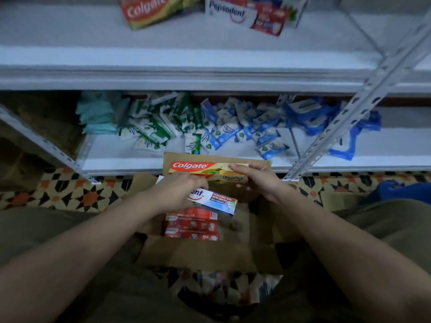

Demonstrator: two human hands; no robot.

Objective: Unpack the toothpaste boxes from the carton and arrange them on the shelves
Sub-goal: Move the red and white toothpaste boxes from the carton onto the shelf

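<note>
An open brown carton [210, 255] sits on the floor between my knees. My left hand [177, 192] grips a white and blue Pepsodent box [217, 201] over the carton. My right hand [254, 180] holds the right end of a red and yellow Colgate box [198, 167] just above the carton's far flap. Red toothpaste boxes [191, 226] lie stacked inside the carton. On the upper shelf [186, 57] a Colgate box [149, 10] and Pepsodent boxes [245, 15] lie flat.
The lower shelf [163, 160] holds teal packets [98, 113] and several green and blue sachets [210, 127]. A slotted metal upright [363, 108] slants across the right. The floor has patterned tiles [88, 197]. A blue object [401, 190] lies at right.
</note>
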